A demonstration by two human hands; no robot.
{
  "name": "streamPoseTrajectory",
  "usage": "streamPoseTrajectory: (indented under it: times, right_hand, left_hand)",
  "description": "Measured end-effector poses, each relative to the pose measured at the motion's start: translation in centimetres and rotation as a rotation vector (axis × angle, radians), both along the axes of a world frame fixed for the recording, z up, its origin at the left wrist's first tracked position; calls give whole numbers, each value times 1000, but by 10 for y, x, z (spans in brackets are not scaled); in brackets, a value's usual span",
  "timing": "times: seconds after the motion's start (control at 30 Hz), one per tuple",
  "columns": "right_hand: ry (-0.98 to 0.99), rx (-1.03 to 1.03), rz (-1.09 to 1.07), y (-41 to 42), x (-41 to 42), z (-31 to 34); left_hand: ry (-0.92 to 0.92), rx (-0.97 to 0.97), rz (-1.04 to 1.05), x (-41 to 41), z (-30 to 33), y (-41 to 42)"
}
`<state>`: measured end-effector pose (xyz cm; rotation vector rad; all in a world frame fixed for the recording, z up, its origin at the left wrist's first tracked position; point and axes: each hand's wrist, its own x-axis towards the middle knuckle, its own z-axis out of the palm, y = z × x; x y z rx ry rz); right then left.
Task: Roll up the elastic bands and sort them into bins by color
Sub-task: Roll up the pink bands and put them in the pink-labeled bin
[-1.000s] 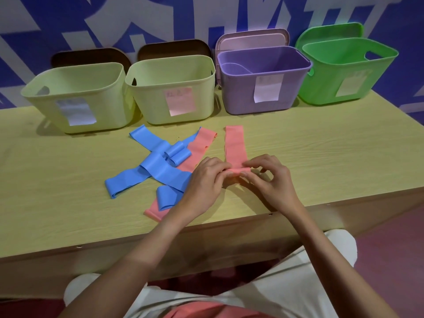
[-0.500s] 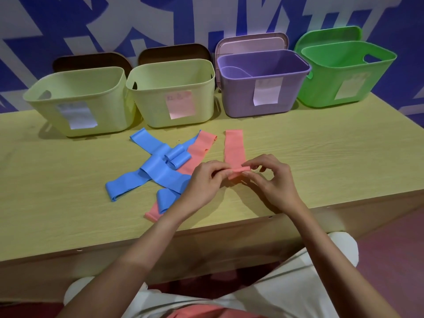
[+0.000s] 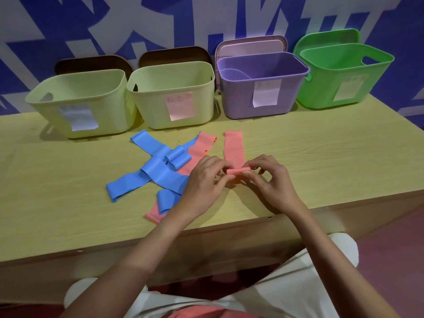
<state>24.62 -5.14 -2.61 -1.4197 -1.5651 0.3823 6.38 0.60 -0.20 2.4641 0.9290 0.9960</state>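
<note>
Change: the near end of the flat pink elastic band (image 3: 233, 146) now forms a small tight roll (image 3: 238, 171), thicker and lifted slightly off the table compared with a second ago, when it was only a folded edge pressed to the wood.
Left hand (image 3: 204, 180): its curled fingers pinch the left end of the roll (thumb underneath, as far as the view shows).
Right hand (image 3: 267, 180): its fingertips pinch the right end of the roll, the other fingers arched above it.
Band position: the unrolled length lies straight on the pale wooden table (image 3: 332, 157), pointing toward the gap between the second cream plastic bin (image 3: 172, 92) and the purple plastic bin (image 3: 261, 86).
Meaning: rolling is properly under way, but most of the strip is still flat, so several more turns seem needed.
Waiting: a crossed heap of blue elastic bands (image 3: 158, 173) and a second pink band (image 3: 202, 148) beneath them, all unrolled.
Bins: the first cream bin (image 3: 78, 104) and the green plastic bin (image 3: 344, 74) flank the row; each carries a paper label (text unreadable), so the pink destination cannot be told.
</note>
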Motion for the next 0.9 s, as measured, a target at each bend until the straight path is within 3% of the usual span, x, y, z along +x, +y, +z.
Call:
streamPoseTrajectory:
  times: [0.2,0.37,0.9]
  right_hand:
    - [-17,-1,-25,-4,-2,2]
    - [-25,35,-44,-6,-6,-1]
    - [147,230,41,-18,-31,44]
  left_hand:
    - [27,138,50,2,-5,-3]
    - [39,129,90,2,-8,-6]
    - [-175,-161,11,-17,45,-23]
